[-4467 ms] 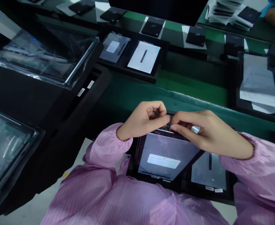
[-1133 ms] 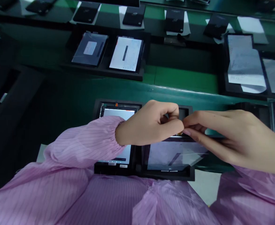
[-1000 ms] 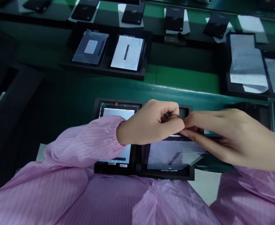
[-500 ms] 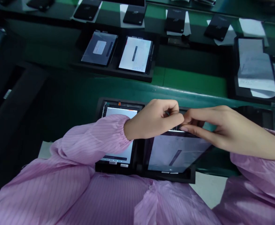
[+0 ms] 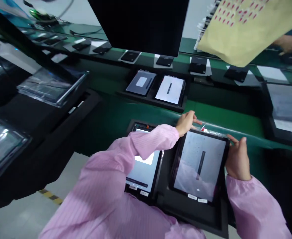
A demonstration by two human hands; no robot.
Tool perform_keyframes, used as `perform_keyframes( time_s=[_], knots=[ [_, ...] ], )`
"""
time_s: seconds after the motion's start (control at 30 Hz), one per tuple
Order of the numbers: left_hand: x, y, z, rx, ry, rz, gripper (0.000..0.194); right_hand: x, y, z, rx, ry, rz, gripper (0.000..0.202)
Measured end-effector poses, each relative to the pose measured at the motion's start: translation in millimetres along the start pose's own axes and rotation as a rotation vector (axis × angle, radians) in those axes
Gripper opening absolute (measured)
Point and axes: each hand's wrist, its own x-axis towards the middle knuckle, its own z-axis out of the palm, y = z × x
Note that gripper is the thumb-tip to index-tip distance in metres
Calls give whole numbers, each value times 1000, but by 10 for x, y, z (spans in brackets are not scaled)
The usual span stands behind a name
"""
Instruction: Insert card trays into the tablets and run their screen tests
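A lit tablet screen (image 5: 200,164) with a dark frame lies tilted over the right bay of a black tray (image 5: 193,217). My right hand (image 5: 238,161) grips its upper right edge, its fingers partly hidden behind the panel. At the top left corner, my left hand (image 5: 185,122) is closed on the edge, fingertips reaching behind it. Clear film and a small red and white bit (image 5: 205,130) show along the top edge. In the tray's left bay lies a second lit tablet screen (image 5: 142,172), partly covered by my left sleeve.
Beyond the bench edge, another tray (image 5: 151,99) holds two lit screens. Dark devices on white papers (image 5: 198,65) line the shelf behind. A large black monitor (image 5: 141,26) hangs above, beside a yellow sheet (image 5: 245,30). Another person's hand (image 5: 291,43) shows far right. Film-wrapped panels (image 5: 53,84) lie left.
My hands have moved apart from the panel's top edge, where they were pinched together, to its two upper corners. The panel faces up more fully, and the view has tilted up.
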Motion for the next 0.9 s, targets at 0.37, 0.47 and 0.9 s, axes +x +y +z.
perform_keyframes(
  time_s=[0.37,0.47,0.9],
  knots=[
    [-1034,-307,-2022,1108,338,446,26,-534,-168,551,-854,-455,-781,31],
    [-1246,-586,-2295,1246,245,403,25,-780,-170,1157,-1224,-577,-661,38],
    [-1108,-783,-2651,1026,198,483,18,-1513,406,1706,-696,-399,-222,67]
  ],
)
